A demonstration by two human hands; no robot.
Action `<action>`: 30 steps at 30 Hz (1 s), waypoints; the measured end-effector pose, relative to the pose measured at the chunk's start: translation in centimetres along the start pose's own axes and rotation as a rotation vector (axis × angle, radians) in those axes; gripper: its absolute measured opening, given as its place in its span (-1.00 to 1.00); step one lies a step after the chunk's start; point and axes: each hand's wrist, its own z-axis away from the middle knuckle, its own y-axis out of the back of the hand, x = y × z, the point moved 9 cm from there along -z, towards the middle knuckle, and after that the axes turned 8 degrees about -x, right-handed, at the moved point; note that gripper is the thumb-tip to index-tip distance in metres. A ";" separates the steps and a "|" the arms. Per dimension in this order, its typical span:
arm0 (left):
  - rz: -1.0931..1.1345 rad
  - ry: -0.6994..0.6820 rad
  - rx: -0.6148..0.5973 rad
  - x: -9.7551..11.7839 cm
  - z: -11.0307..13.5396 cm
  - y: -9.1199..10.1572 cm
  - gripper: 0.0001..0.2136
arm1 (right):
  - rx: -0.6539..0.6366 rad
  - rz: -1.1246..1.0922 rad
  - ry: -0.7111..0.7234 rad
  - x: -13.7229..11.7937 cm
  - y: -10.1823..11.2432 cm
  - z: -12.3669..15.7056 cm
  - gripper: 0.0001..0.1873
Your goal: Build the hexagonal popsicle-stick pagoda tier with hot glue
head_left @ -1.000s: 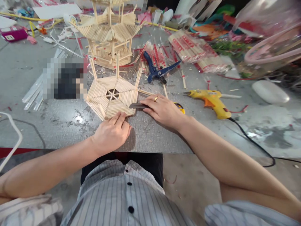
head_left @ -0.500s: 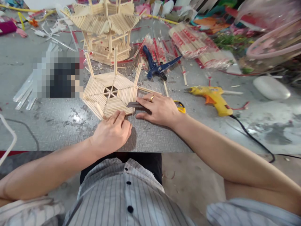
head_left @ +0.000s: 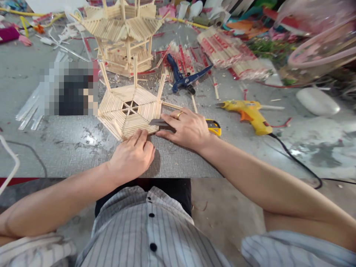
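Note:
A hexagonal panel of thin wooden sticks [head_left: 143, 102], with stick posts standing at several corners and a spoked hole in its middle, lies on the table before me. At its near edge, my left hand [head_left: 132, 152] is closed, fingertips pressed on the rim; its thumb is hidden. To the right, my right hand [head_left: 187, 128] is closed around a yellow-and-black utility knife [head_left: 214, 127]. The knife's blade sticks out past my fingers over the panel's right near corner. A ring is on one finger of the right hand.
Behind the panel stands a stick pagoda model [head_left: 125, 40]. Blue cutters [head_left: 185, 78], packaged sticks [head_left: 219, 48] and a yellow glue gun [head_left: 250, 115] with its cord lie to the right. Clear glue sticks [head_left: 30, 107] are at left, beside a blurred-out patch.
My right hand has shifted slightly left and closer with the knife, its thumb now nearer the panel's corner. The left hand stays at the near edge. The view has shifted slightly.

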 end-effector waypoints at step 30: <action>0.388 -0.098 -0.398 -8.7 2.1 -4.0 -0.36 | -0.011 -0.143 -0.003 1.9 -0.7 0.2 -0.39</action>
